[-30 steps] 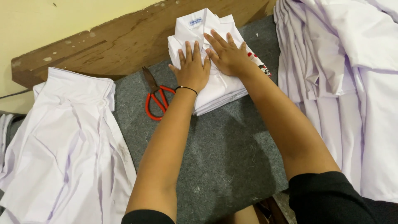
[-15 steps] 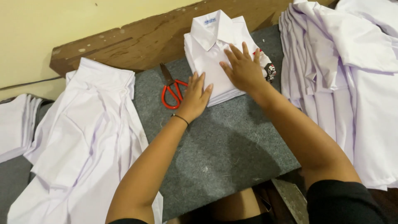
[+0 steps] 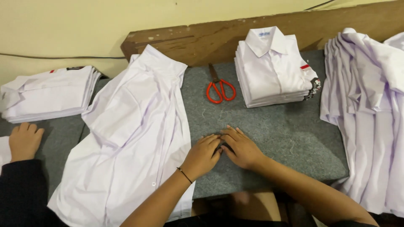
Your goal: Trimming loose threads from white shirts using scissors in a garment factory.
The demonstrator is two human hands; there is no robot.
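Both hands rest flat on the grey felt tabletop [image 3: 273,138], fingertips meeting. The left hand [image 3: 203,154] lies just beside the edge of a heap of unfolded white shirts [image 3: 130,134]; the right hand [image 3: 240,147] touches it, fingers loosely spread and holding nothing. Beyond them, red-handled scissors [image 3: 219,86] lie beside a stack of folded white shirts [image 3: 273,69]. More unfolded shirts [image 3: 370,113] drape at the right edge. At far left, another folded pile [image 3: 48,92] sits behind a co-worker's hand [image 3: 24,141] with a dark sleeve.
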